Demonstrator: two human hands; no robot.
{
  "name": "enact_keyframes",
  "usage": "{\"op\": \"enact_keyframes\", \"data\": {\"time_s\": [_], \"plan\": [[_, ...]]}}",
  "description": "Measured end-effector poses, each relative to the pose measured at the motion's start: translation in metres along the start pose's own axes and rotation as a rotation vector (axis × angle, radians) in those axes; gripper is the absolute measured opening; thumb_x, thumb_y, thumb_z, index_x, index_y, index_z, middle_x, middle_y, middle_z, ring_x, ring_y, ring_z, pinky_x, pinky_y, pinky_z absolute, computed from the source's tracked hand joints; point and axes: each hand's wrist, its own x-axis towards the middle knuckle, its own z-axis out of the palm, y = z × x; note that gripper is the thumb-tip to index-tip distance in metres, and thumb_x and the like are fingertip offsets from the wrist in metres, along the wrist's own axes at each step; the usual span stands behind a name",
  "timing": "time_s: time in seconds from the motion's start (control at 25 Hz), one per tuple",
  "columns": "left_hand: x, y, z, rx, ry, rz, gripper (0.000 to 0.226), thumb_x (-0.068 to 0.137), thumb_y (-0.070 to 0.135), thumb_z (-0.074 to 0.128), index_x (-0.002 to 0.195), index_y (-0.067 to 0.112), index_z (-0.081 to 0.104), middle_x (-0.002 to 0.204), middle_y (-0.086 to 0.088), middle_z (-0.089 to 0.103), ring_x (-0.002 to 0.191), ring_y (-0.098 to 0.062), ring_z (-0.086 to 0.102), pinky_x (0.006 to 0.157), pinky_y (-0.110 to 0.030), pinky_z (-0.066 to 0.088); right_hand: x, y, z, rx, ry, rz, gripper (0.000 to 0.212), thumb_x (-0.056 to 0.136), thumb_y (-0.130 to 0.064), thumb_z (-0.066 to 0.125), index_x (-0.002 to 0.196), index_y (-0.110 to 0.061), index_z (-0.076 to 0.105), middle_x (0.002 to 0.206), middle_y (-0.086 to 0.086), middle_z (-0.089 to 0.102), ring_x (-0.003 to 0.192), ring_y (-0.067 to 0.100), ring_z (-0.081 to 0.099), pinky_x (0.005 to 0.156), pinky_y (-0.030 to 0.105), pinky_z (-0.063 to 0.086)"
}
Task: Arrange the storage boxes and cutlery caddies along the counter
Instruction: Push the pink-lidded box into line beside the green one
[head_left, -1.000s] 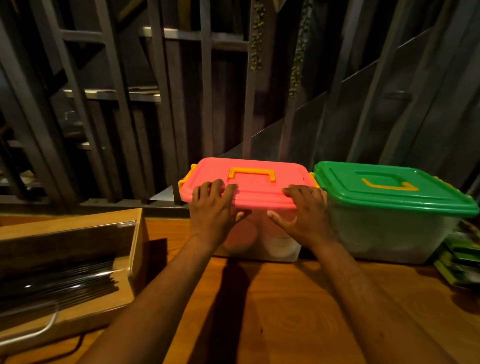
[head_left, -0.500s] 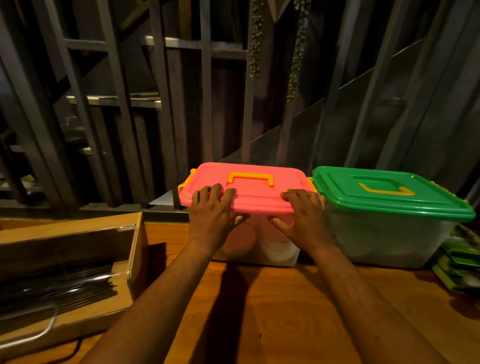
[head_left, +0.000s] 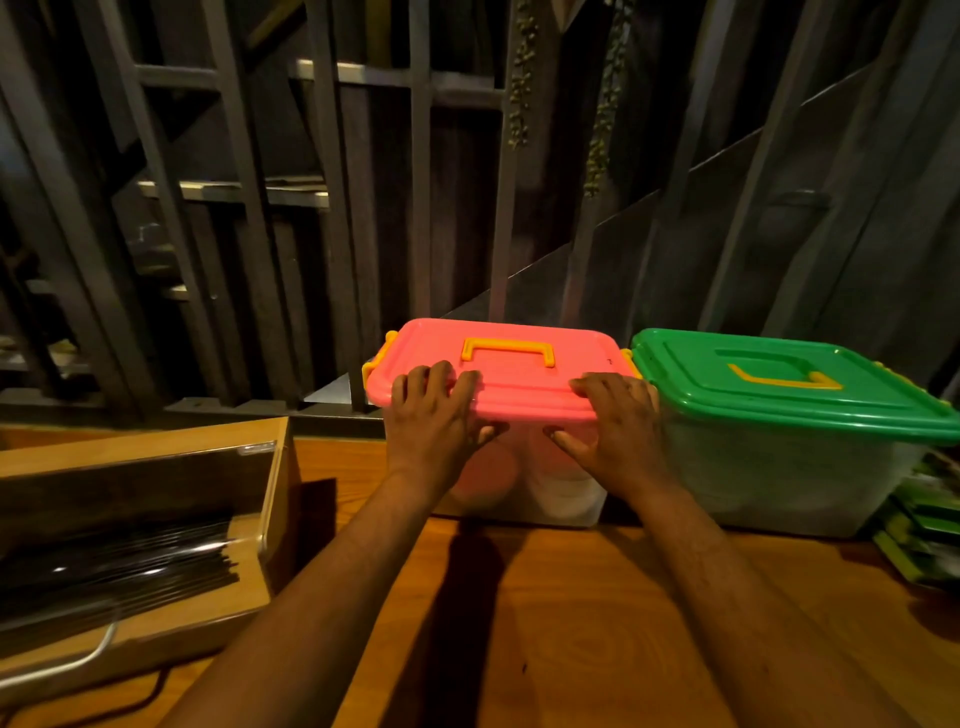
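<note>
A clear storage box with a pink lid (head_left: 524, 374) and yellow handle stands at the back of the wooden counter (head_left: 571, 639). My left hand (head_left: 431, 421) grips the lid's front left edge, fingers on top and thumb under the rim. My right hand (head_left: 613, 426) grips the front right edge the same way. Touching its right side stands a larger clear box with a green lid (head_left: 779, 384). At the left sits a wooden cutlery caddy (head_left: 260, 488) with dark sticks inside.
A stack of green-edged packets (head_left: 924, 525) lies at the right edge beside the green box. A dark slatted wooden wall (head_left: 332, 208) rises behind the counter. A cable (head_left: 78, 662) runs along the caddy's front.
The pink-lidded box and both hands have stayed almost where they were, shifting only slightly down in view. Both hands keep the same grip on the lid's edge.
</note>
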Motion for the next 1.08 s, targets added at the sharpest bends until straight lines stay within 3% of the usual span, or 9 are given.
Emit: {"op": "enact_keyframes", "data": {"time_s": [0.28, 0.72, 1.08], "plan": [[0.002, -0.001, 0.006, -0.018, 0.020, 0.002, 0.070, 0.074, 0.069, 0.062, 0.125, 0.021, 0.055, 0.123, -0.013, 0.058, 0.109, -0.038, 0.052, 0.091, -0.050, 0.043, 0.001, 0.001, 0.002, 0.006, -0.005, 0.006, 0.063, 0.076, -0.067, 0.056, 0.126, -0.029, 0.051, 0.133, 0.002, 0.056, 0.120, 0.030, 0.049, 0.109, 0.054, 0.030], [0.002, -0.001, 0.006, -0.036, 0.023, -0.002, 0.069, 0.073, 0.069, 0.053, 0.124, 0.022, 0.057, 0.123, -0.013, 0.059, 0.110, -0.038, 0.053, 0.091, -0.050, 0.043, 0.000, 0.002, 0.004, 0.006, 0.002, 0.004, 0.062, 0.076, -0.065, 0.056, 0.127, -0.028, 0.052, 0.133, 0.003, 0.056, 0.120, 0.031, 0.050, 0.110, 0.054, 0.028], [0.004, 0.002, -0.003, -0.041, -0.110, -0.030, 0.069, 0.079, 0.065, 0.062, 0.133, 0.024, 0.051, 0.135, -0.013, 0.053, 0.122, -0.038, 0.047, 0.101, -0.053, 0.037, 0.004, 0.001, -0.005, -0.031, -0.041, 0.006, 0.063, 0.076, -0.066, 0.054, 0.125, -0.027, 0.052, 0.130, 0.005, 0.056, 0.117, 0.033, 0.051, 0.104, 0.053, 0.034]]}}
